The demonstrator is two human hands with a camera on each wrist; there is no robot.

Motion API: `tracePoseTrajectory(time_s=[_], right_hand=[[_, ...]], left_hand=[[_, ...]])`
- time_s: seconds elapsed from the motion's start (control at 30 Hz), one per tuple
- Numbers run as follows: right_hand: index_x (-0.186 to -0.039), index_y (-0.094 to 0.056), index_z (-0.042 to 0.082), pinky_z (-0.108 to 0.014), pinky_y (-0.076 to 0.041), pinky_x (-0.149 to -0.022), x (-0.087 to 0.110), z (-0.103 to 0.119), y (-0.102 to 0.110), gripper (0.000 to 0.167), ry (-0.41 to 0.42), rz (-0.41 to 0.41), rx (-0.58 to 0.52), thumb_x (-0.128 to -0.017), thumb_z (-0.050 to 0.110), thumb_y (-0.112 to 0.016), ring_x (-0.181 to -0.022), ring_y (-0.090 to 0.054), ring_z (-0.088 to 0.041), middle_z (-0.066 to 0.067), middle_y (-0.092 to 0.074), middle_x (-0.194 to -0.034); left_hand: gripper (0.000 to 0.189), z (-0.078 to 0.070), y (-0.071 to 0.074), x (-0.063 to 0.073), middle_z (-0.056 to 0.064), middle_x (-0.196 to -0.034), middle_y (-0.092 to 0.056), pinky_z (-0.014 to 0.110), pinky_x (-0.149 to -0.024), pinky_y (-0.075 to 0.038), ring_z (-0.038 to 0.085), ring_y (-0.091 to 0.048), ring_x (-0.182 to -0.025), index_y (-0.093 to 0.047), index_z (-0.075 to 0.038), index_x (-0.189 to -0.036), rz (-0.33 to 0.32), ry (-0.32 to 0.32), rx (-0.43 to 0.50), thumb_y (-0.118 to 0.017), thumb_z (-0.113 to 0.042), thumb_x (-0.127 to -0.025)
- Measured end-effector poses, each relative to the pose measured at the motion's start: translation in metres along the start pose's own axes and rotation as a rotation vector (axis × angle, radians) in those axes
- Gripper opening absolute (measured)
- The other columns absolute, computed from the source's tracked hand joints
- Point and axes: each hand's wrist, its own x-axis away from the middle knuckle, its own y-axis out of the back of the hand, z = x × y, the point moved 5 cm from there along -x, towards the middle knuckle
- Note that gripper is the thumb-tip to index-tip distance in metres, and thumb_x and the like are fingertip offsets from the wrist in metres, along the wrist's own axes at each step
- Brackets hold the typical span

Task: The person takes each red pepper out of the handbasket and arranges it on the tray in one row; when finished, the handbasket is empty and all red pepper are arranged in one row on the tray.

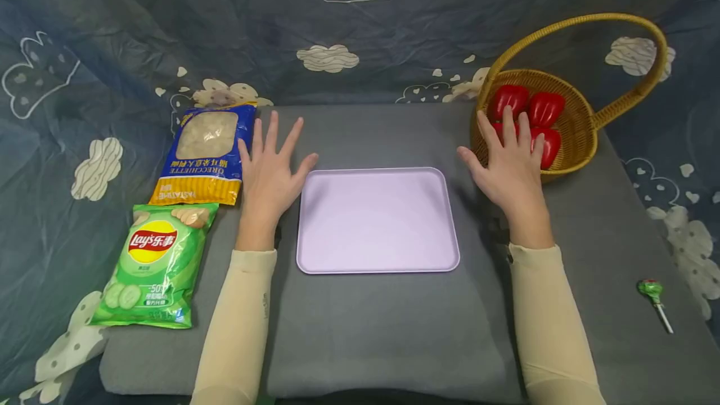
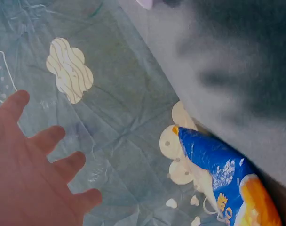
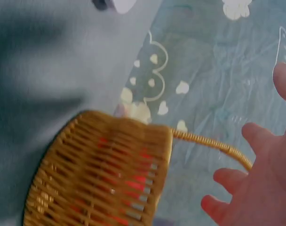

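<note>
My left hand (image 1: 270,180) is held with fingers spread, beside the blue and yellow bag of orecchiette pasta (image 1: 210,142) and left of the lilac tray (image 1: 379,220). Nothing is in that hand; the left wrist view shows its fingers (image 2: 70,165) apart from the pasta bag (image 2: 218,165). My right hand (image 1: 509,170), also spread and holding nothing, overlaps the front of the wicker basket (image 1: 582,142) in the head view. Several red bell peppers (image 1: 545,109) lie in the basket, partly hidden by the fingers. The right wrist view has the basket's woven side (image 3: 100,174) below the hand.
A green Lay's chip bag (image 1: 154,267) lies at the table's left edge, in front of the pasta bag. A green-wrapped lollipop (image 1: 652,295) rests at the far right. The basket's tall handle (image 1: 655,74) leans right. A dark cloud-print cloth (image 1: 360,30) hangs behind the grey table (image 1: 394,330).
</note>
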Motion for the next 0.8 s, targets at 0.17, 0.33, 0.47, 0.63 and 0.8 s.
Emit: tracePoseTrajectory(time_s=[0.17, 0.33, 0.47, 0.63, 0.8], right_hand=[[-0.171, -0.005, 0.036, -0.077, 0.009, -0.126, -0.004, -0.016, 0.011, 0.088, -0.044, -0.044, -0.047, -0.101, 0.065, -0.05, -0.166, 0.014, -0.042, -0.008, 0.014, -0.18], [-0.171, -0.011, 0.038, -0.076, -0.004, -0.129, -0.012, -0.044, 0.026, 0.096, -0.101, -0.17, -0.204, -0.095, 0.057, -0.067, -0.168, 0.001, -0.036, -0.004, 0.001, -0.182], [-0.169, -0.012, 0.045, -0.072, -0.015, -0.129, -0.018, -0.072, 0.033, 0.101, -0.135, -0.233, -0.39, -0.092, 0.047, -0.078, -0.168, -0.002, -0.029, 0.001, -0.004, -0.181], [-0.167, -0.009, 0.05, -0.062, -0.015, -0.133, -0.022, -0.098, 0.038, 0.104, -0.186, -0.242, -0.565, -0.092, 0.039, -0.081, -0.168, -0.002, -0.02, 0.009, -0.004, -0.18], [-0.166, -0.005, 0.052, -0.062, -0.009, -0.134, -0.024, -0.109, 0.035, 0.105, -0.233, -0.189, -0.666, -0.093, 0.041, -0.079, -0.169, 0.003, -0.02, 0.013, 0.001, -0.18]], left_hand=[[0.072, -0.001, 0.001, 0.01, 0.007, -0.181, -0.012, 0.069, -0.132, -0.008, 0.039, -0.013, -0.167, -0.022, -0.048, -0.167, -0.012, -0.016, 0.077, -0.044, -0.071, -0.103], [0.066, 0.01, -0.004, 0.026, 0.021, -0.154, -0.047, 0.062, -0.103, -0.051, 0.041, -0.061, -0.124, -0.032, -0.048, -0.163, 0.044, 0.058, 0.243, -0.052, -0.066, -0.103], [0.066, 0.027, -0.016, 0.04, 0.018, -0.131, -0.058, 0.051, -0.083, -0.055, 0.035, -0.064, -0.101, -0.032, -0.046, -0.162, 0.177, 0.131, 0.357, -0.058, -0.06, -0.103], [0.069, 0.039, -0.029, 0.043, 0.013, -0.107, -0.066, 0.038, -0.072, -0.05, 0.029, -0.063, -0.084, -0.03, -0.04, -0.162, 0.322, 0.131, 0.447, -0.06, -0.059, -0.103], [0.074, 0.044, -0.038, 0.045, 0.011, -0.094, -0.066, 0.033, -0.062, -0.052, 0.023, -0.063, -0.068, -0.029, -0.036, -0.161, 0.44, 0.156, 0.458, -0.066, -0.059, -0.1]])
